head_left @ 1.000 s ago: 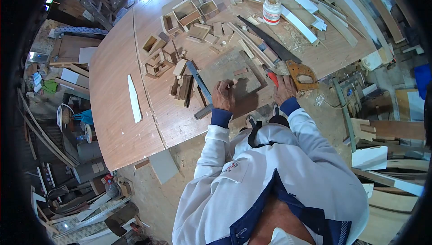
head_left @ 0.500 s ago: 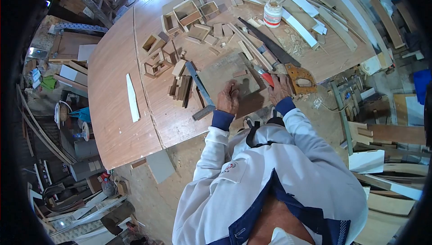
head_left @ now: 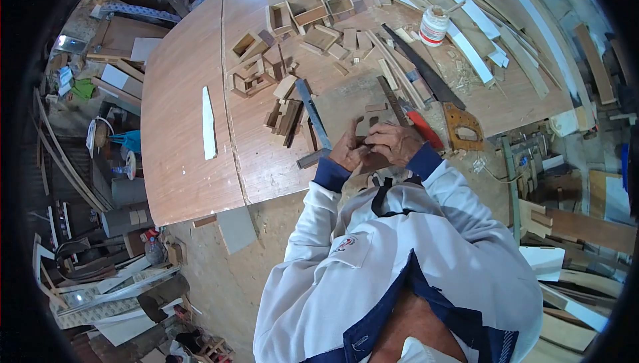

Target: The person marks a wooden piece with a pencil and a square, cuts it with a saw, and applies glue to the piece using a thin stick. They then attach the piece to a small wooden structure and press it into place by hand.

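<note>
My left hand (head_left: 349,148) and my right hand (head_left: 394,142) meet at the near edge of a flat grey board (head_left: 353,96). Their fingers are pressed together around something too small to make out. A small wooden piece (head_left: 376,107) lies on the board just beyond them. Beside my right hand is a red-handled tool (head_left: 425,130), and a dark narrow strip (head_left: 393,100) lies close to its fingers. The handsaw (head_left: 464,128) rests farther right. Left of my left hand is a blue-grey try square (head_left: 313,113).
Small wooden boxes (head_left: 309,10) and offcuts (head_left: 286,120) lie across the wooden table (head_left: 180,110). A white jar (head_left: 434,26) with a stick stands at the back right, near long curved strips (head_left: 466,3). A white sliver (head_left: 209,123) lies on the left.
My right hand has left the red-handled tool and moved left to join my left hand. The dark strip now shows beside the tool. The view has shifted, so the table things appear farther right.
</note>
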The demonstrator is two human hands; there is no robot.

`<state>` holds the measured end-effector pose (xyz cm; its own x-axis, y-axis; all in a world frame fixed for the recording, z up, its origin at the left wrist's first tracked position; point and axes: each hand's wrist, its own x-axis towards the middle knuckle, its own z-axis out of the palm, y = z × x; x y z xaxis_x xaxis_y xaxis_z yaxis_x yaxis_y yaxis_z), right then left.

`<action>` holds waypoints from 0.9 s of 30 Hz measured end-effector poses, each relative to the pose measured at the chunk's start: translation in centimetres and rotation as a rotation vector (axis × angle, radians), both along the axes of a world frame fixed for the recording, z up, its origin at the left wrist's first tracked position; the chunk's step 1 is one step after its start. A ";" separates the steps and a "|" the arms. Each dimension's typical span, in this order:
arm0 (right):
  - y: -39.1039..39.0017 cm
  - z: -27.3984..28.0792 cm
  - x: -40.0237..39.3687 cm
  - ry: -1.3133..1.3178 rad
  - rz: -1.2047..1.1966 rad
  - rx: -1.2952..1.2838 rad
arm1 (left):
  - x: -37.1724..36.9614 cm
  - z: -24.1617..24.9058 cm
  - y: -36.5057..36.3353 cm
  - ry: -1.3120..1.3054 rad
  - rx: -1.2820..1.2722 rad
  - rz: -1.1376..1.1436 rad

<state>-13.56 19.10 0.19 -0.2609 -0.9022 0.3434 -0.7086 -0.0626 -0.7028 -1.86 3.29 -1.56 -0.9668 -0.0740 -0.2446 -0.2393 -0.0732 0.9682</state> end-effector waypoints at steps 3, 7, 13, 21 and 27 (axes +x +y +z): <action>-0.6 -0.8 0.2 -0.026 0.022 0.042 | 1.2 0.3 -0.4 0.075 0.002 0.032; -0.3 -0.5 0.8 -0.141 -0.142 -0.018 | 4.6 3.9 -3.6 0.006 -0.203 0.240; 0.7 -2.2 0.2 -0.876 -0.353 0.102 | 8.1 0.5 -9.0 -0.127 -1.049 1.027; 1.0 -3.4 -0.4 -1.053 -0.485 0.056 | 7.4 -3.5 -12.9 0.010 -0.953 0.902; 1.8 -3.3 0.2 -1.054 -0.520 0.102 | 6.6 -4.7 -12.9 0.120 -0.589 0.907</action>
